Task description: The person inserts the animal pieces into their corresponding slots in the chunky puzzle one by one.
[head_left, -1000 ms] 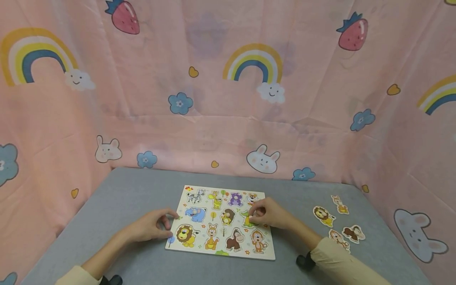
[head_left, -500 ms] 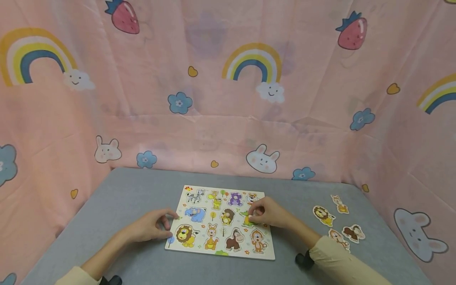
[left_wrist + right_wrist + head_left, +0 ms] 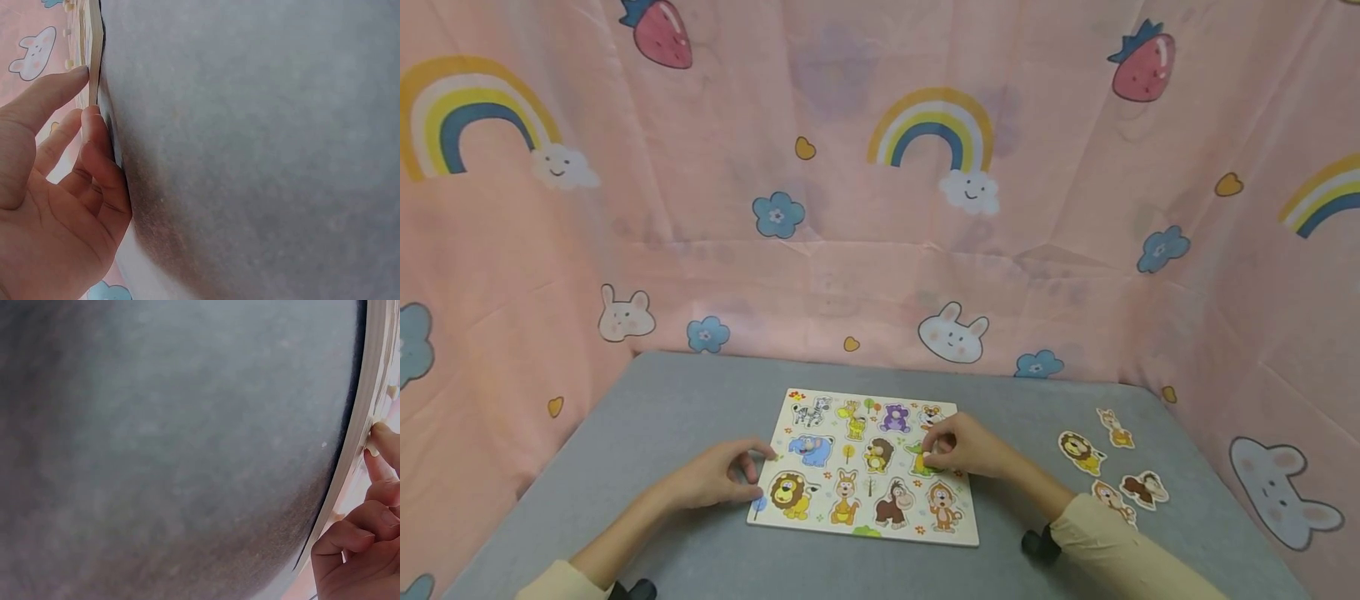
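Note:
A wooden animal puzzle board (image 3: pixel 820 521) lies flat on the grey table. My right hand (image 3: pixel 961 447) hovers over the board's right side, with thumb and fingertips pinching a green crocodile piece (image 3: pixel 917 461) in its middle row. In the right wrist view my curled fingers (image 3: pixel 359 540) sit at the board's edge (image 3: pixel 370 406). My left hand (image 3: pixel 721 476) rests against the board's left edge, fingers loosely bent. The left wrist view shows that thumb (image 3: pixel 53 94) and a finger touching the board's edge (image 3: pixel 95 44).
Loose animal pieces lie on the table to the right: a lion (image 3: pixel 1081 452), a small kangaroo (image 3: pixel 1116 429), a brown monkey (image 3: pixel 1144 490) and another (image 3: pixel 1110 500). Pink patterned cloth (image 3: pixel 880 208) walls in the table at the back and sides.

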